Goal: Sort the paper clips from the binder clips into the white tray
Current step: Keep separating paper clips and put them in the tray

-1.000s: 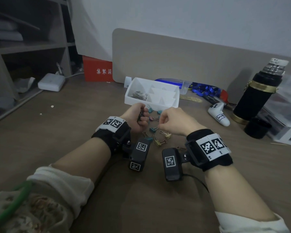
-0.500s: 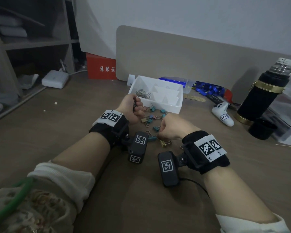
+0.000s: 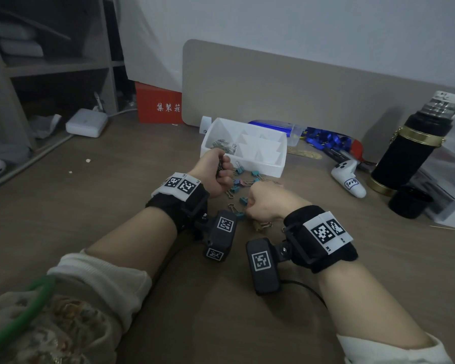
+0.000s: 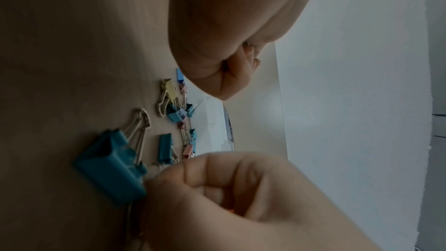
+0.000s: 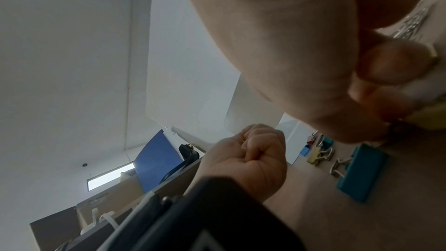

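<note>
The white tray (image 3: 271,169) stands behind both hands, and silver paper clips (image 3: 222,146) lie in its left compartment. Coloured binder clips (image 3: 239,183) are scattered on the table in front of it. My left hand (image 3: 218,174) is a fist just before the tray's front wall, gripping a dark bunch of paper clips. My right hand (image 3: 260,203) is curled low over the nearer clips, beside a teal binder clip (image 4: 111,167). In the right wrist view silver paper clips (image 5: 410,24) show between its thumb and fingers (image 5: 395,64), and a yellow binder clip (image 5: 429,117) lies under them.
A black flask (image 3: 415,145) and its black cup (image 3: 409,202) stand at the right, with a white controller (image 3: 350,177) beside them. Blue straps (image 3: 326,140) and a beige board (image 3: 286,88) lie behind the tray. At the far left sit a red box (image 3: 159,103) and a white adapter (image 3: 86,122).
My left fist has risen a little toward the tray's front wall. My right hand has drawn back toward me and slightly left, down onto the nearer clips.
</note>
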The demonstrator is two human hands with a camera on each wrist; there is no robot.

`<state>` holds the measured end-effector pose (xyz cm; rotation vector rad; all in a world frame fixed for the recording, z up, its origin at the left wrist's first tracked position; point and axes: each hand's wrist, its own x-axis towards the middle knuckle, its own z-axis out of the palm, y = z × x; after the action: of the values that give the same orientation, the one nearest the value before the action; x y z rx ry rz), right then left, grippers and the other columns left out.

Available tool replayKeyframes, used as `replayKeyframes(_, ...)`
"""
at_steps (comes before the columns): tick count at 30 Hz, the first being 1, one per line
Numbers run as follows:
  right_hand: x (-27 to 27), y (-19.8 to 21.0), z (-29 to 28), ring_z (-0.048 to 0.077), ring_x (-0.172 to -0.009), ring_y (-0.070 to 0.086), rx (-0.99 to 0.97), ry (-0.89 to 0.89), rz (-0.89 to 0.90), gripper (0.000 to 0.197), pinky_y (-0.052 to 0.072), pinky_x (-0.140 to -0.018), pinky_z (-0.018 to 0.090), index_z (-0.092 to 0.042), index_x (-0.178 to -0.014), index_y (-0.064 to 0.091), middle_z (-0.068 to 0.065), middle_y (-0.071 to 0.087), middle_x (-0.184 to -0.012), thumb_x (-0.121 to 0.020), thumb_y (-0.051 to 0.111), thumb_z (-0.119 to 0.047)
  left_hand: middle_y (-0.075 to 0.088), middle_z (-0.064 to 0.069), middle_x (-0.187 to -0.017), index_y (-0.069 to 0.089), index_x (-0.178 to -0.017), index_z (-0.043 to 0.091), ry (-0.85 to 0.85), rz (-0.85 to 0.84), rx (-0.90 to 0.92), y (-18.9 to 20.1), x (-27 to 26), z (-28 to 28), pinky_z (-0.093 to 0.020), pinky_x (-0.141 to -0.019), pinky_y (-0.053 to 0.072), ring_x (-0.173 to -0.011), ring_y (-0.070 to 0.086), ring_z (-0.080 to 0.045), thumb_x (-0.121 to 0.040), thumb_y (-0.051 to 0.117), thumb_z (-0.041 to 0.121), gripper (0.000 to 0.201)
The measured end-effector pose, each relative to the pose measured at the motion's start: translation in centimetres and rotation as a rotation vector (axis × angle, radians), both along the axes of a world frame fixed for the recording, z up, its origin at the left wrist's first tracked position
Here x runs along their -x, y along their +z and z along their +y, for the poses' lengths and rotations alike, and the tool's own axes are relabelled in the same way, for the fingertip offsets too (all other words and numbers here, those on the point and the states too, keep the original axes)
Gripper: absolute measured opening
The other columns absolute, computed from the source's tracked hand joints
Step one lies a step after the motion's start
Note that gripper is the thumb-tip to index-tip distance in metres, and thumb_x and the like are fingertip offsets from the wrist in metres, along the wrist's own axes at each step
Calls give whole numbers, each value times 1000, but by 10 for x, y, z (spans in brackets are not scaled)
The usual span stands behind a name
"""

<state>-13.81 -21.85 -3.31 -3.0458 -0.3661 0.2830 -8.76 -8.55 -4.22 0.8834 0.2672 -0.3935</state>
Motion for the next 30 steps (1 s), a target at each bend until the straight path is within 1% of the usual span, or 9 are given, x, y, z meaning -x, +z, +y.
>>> replayKeyframes(3,-3,0,-3,23,-61,46,-47,-31,-15,27,33,-49,26,-13,-58,39,4,43,-62,-82,53,-13,33,6,-44,37,-60,18,-11,6,-19,0,0,-1,-12,-29,15,-29,24,-6,-96,36,23,36)
replayKeyframes(6,-4,3,-8,28,-72,60,-129,-51,-23,19,48,-60,34,-4,-65,57,12,63,-74,-81,55,-13,33,6,-44,37,-61,18,-32,11,-50,0,1,-1,-12,-28,15,-29,23,-6,-95,37,23,35)
replayKeyframes(9,-4,9,-14,27,-80,66,-205,-53,-73,21,53,-67,33,1,-74,67,12,70,-83,-85,56,-13,32,6,-48,38,-61,18,-106,22,-117,1,4,-4,-12,-29,14,-30,23,-6,-95,37,22,35)
replayKeyframes(17,7,42,-25,20,-74,63,-393,-41,-265,18,50,-62,29,-9,-80,70,4,69,-77,-87,57,-19,35,6,-47,39,-61,18,-398,11,-349,4,17,-26,-13,-31,13,-30,22,-6,-94,35,27,35)
replayKeyframes(19,8,45,-25,10,-69,63,-466,-20,-290,16,50,-59,20,-12,-81,70,2,70,-76,-88,57,-19,37,6,-47,41,-62,18,-466,5,-369,4,18,-28,-12,-32,14,-32,24,-6,-92,34,27,33)
replayKeyframes(21,8,44,-22,0,-61,60,-510,5,-295,15,42,-47,8,-15,-80,69,-2,70,-73,-88,58,-19,38,5,-49,42,-62,17,-530,-12,-376,4,20,-31,-11,-31,15,-33,26,-5,-90,35,27,31)
replayKeyframes(25,3,35,-19,-1,-58,62,-504,18,-301,13,44,-54,17,-18,-81,69,-4,70,-73,-88,59,-21,40,3,-53,42,-63,18,-526,-47,-290,6,23,-33,-11,-29,16,-33,27,-5,-89,34,25,29)
replayKeyframes(28,-1,33,-22,-8,-53,60,-552,15,-315,12,41,-51,10,-24,-78,67,-8,69,-75,-88,62,-21,40,3,-53,41,-63,18,-491,-47,-205,6,22,-33,-12,-28,17,-34,28,-6,-92,34,26,31)
replayKeyframes(30,-3,33,-26,-10,-61,60,-588,5,-348,8,39,-50,8,-26,-83,67,-10,69,-77,-88,63,-24,40,4,-53,42,-63,18,-455,-27,-172,6,21,-33,-13,-28,17,-34,27,-6,-93,36,30,33)
